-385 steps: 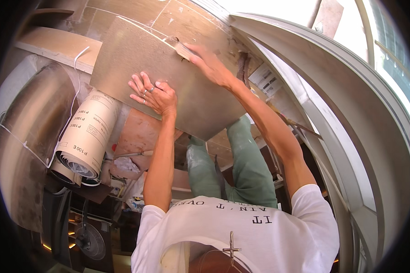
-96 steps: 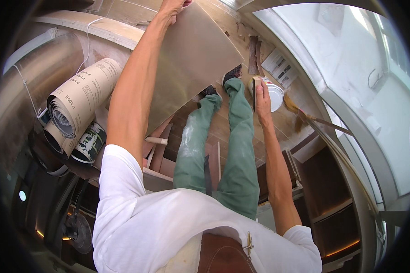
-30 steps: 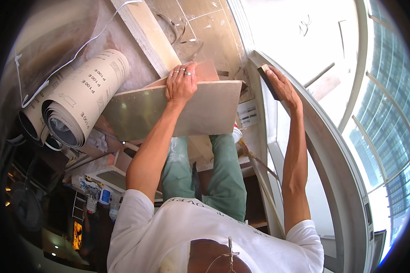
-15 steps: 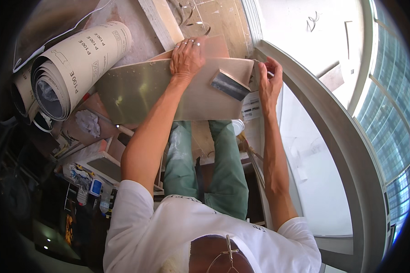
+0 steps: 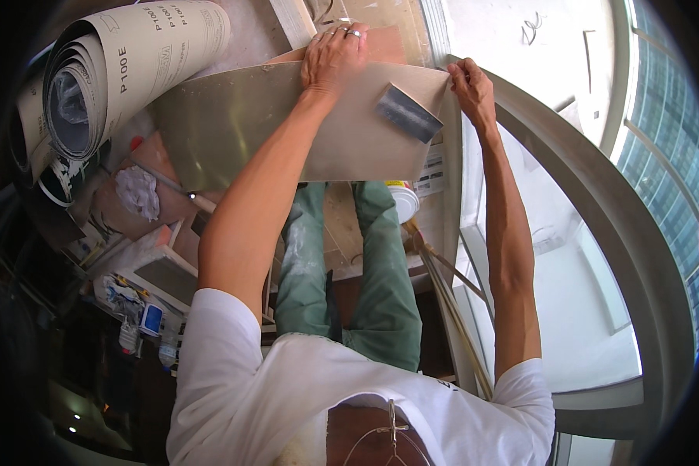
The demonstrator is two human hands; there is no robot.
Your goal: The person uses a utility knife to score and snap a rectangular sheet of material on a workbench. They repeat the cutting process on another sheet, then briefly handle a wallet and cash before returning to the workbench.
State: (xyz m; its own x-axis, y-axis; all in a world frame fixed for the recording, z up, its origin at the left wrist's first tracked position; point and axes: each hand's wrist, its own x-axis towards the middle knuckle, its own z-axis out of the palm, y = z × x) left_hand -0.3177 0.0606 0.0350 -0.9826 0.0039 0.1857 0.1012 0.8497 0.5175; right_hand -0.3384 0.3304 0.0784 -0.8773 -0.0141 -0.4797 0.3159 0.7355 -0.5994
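A large, flat panel with a smooth greyish-beige sheen [image 5: 248,116] lies across my front, above my knees. My left hand [image 5: 334,64], with rings on it, is on its far edge, fingers curled over and gripping there. My right hand [image 5: 474,89] is at the panel's far right corner, fingertips pinched together; what lies between them is too small to make out. A sanding block with a dark grey face [image 5: 409,114] rests on the panel's right part, touched by neither hand. Beyond my left hand a reddish-brown board [image 5: 384,45] sticks out from under the panel.
Rolls of beige-backed sandpaper [image 5: 144,62] stand at the left. A crumpled white cloth or plastic [image 5: 137,193] lies below them. A white-lidded tub [image 5: 404,202] stands by my right knee. A curved grey frame [image 5: 598,175] runs along the right side.
My right hand has moved outward, its fingers closing at the panel's corner. In the picture, the panel, the block and my left hand sit slightly higher, and my view has shifted.
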